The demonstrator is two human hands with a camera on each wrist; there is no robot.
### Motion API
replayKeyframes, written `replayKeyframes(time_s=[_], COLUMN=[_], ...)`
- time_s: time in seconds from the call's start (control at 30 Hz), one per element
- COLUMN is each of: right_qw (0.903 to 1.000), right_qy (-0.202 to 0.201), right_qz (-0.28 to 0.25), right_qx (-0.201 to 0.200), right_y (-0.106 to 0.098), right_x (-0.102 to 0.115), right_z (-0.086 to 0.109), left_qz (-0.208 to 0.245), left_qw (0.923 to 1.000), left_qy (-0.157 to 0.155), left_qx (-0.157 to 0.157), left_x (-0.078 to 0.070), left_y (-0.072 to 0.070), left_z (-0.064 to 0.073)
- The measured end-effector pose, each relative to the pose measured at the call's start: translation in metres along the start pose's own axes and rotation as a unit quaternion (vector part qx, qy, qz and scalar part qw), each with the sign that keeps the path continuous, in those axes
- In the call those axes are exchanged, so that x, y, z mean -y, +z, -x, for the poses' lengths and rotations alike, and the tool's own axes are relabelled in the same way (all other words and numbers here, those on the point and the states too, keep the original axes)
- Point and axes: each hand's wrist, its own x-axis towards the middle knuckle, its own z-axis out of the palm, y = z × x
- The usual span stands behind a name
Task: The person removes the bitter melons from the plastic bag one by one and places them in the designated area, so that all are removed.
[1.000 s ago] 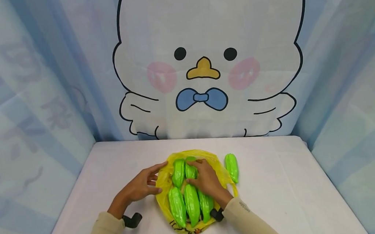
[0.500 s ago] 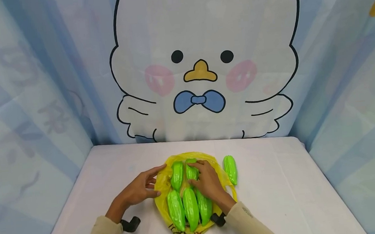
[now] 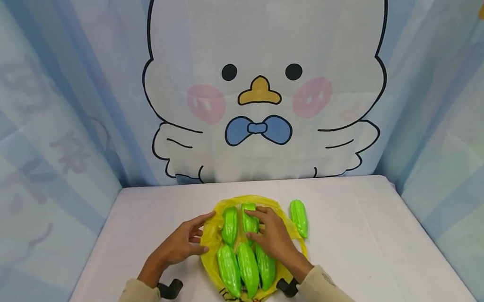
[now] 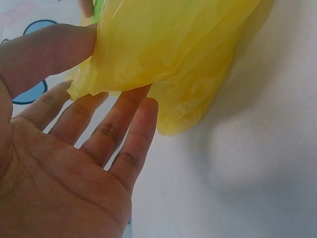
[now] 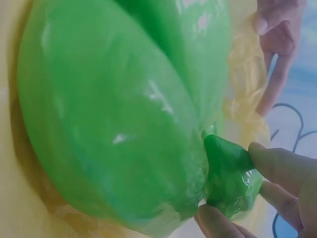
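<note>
A yellow plastic bag [image 3: 210, 267] lies spread on the table beneath several glossy, ribbed green vegetables, cucumber-like in shape. My right hand [image 3: 274, 236] pinches one green vegetable [image 3: 251, 226] in the far row, thumb on one side and fingers on the other. Beside it on the left lies another green piece [image 3: 230, 225], and three more [image 3: 248, 269] make up the near row. My left hand [image 3: 181, 243] touches the bag's left side with extended fingers and thumb; in the left wrist view the bag [image 4: 168, 54] partly covers those fingertips.
One loose green vegetable [image 3: 299, 218] lies on the table just right of the bag. The white-covered table [image 3: 361, 250] meets a curtain [image 3: 268, 158] with a cartoon character at the back, and more curtains hang at both sides.
My right hand has shifted slightly right together with the far-row vegetable, widening the gap to its left neighbour. My left hand stays at the bag's side.
</note>
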Motion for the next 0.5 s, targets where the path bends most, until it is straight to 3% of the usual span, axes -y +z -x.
replayKeyframes(time_s=[0.5], right_qw=[0.9994], right_qy=[0.005], right_qz=[-0.031], right_qx=[-0.014], right_y=[-0.023], right_x=[0.012], right_z=[0.019], left_qz=[-0.009], left_qw=[0.9999], left_qy=[-0.006], left_qx=[-0.007], left_x=[0.002], left_y=[0.001], left_z=[-0.001])
